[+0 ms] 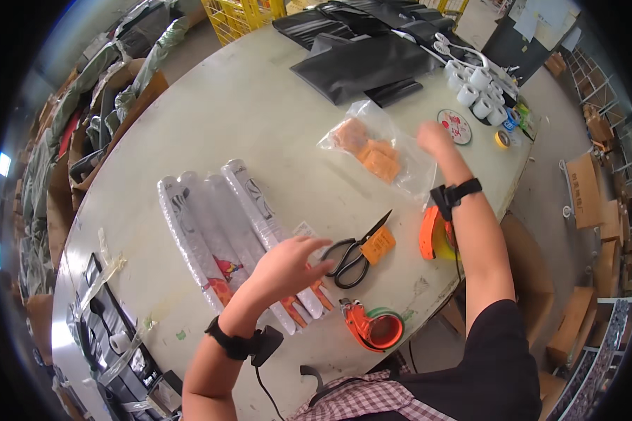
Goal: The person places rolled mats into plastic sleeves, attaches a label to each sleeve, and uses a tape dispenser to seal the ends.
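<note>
My left hand (288,265) hovers with fingers spread over the near ends of several long white wrapped rolls (225,231) lying side by side on the table, holding nothing. My right hand (434,137) reaches out past a clear plastic bag of orange pieces (376,151), near its far right edge; its fingers are blurred. Black-handled scissors (354,256) and a small orange tag (378,245) lie between my two arms. Both wrists wear black bands.
An orange tape dispenser (372,326) sits at the near table edge, another orange one (432,235) under my right forearm. Black bags (365,63), white tape rolls (474,88) and a round disc (455,126) lie farther away. Cardboard boxes (586,182) stand right, packed goods left.
</note>
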